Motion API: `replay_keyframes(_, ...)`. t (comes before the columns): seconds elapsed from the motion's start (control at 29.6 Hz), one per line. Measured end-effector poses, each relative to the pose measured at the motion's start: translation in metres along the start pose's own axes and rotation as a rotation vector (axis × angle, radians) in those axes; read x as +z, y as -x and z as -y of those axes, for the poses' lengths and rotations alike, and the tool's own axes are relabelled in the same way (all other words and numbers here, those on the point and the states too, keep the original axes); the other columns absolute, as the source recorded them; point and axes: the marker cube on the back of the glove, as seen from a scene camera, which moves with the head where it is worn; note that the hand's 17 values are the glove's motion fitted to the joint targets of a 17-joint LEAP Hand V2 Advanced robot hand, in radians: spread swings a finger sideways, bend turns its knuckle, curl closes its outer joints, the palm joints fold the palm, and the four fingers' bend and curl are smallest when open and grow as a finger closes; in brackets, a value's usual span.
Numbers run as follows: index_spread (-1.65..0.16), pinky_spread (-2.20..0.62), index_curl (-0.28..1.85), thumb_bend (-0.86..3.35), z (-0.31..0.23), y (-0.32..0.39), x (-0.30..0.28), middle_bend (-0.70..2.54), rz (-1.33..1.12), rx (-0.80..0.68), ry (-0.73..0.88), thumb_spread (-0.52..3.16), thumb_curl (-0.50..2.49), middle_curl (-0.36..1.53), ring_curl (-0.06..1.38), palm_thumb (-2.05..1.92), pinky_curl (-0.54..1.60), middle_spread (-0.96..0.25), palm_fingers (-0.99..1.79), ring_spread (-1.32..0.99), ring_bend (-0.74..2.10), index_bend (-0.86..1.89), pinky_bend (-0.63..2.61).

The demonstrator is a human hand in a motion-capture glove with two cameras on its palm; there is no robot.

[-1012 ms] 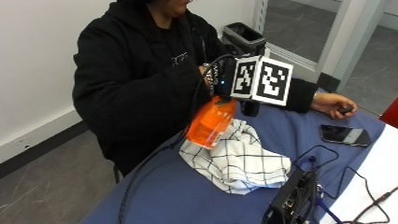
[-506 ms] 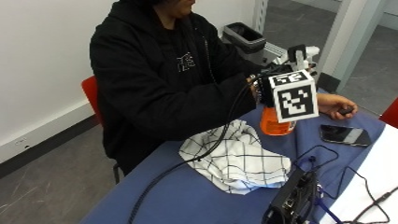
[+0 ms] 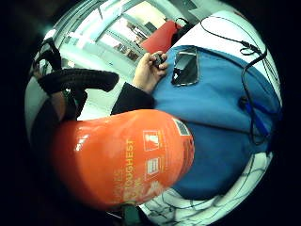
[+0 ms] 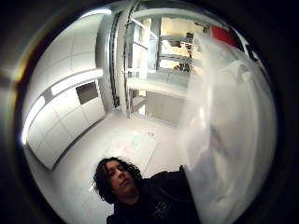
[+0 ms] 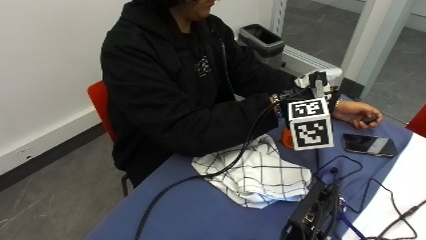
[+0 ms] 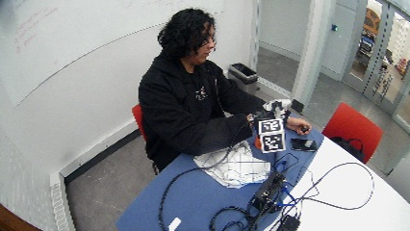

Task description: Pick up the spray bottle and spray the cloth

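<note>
One black-gloved finger (image 3: 77,80) curls across the neck of the orange spray bottle (image 3: 122,160), so we read the right hand (image 5: 299,95) as gripping it (the outside view hides most of the hand behind its marker). We see the bottle held upright, its orange base (image 5: 287,140) just beside the white checked cloth (image 5: 256,172), which lies crumpled on the blue table (image 5: 200,215). Beyond the bottle, the bare left hand (image 5: 356,112) rests on the table holding a small dark object, near a black phone (image 5: 369,145).
</note>
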Motion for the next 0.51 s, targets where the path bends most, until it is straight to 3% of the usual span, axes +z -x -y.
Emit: replay_keyframes(0.51, -0.29, -0.25, 0.74, -0.02, -0.0014, -0.0045, -0.0014, 0.59, 0.035, 0.005, 0.001, 0.53, 0.91, 0.67, 0.55, 0.98, 0.48, -0.20, 1.29, -0.20, 0.73, 0.24, 0.46)
